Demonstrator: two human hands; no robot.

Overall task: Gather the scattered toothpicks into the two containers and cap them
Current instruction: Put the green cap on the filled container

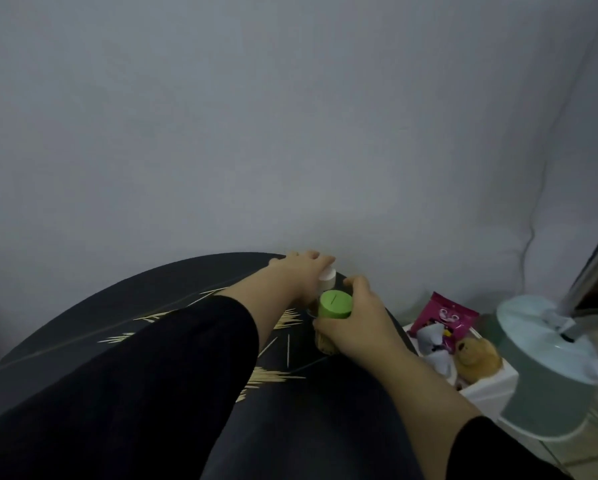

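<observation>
Several toothpicks (277, 375) lie scattered in clumps over a round black table (65, 327). At the table's far right edge my right hand (356, 320) grips a clear container with a green cap (335, 304), tilted toward me, with toothpicks visible inside. Just behind it my left hand (301, 271) reaches across and covers a second container with a white cap (328, 279); its fingers wrap over the cap. My left forearm in a black sleeve hides part of the toothpicks.
A grey wall stands right behind the table. On the floor to the right are a white box (488, 389) holding a pink packet (444, 311) and plush toys, and a pale green round fan base (550, 368).
</observation>
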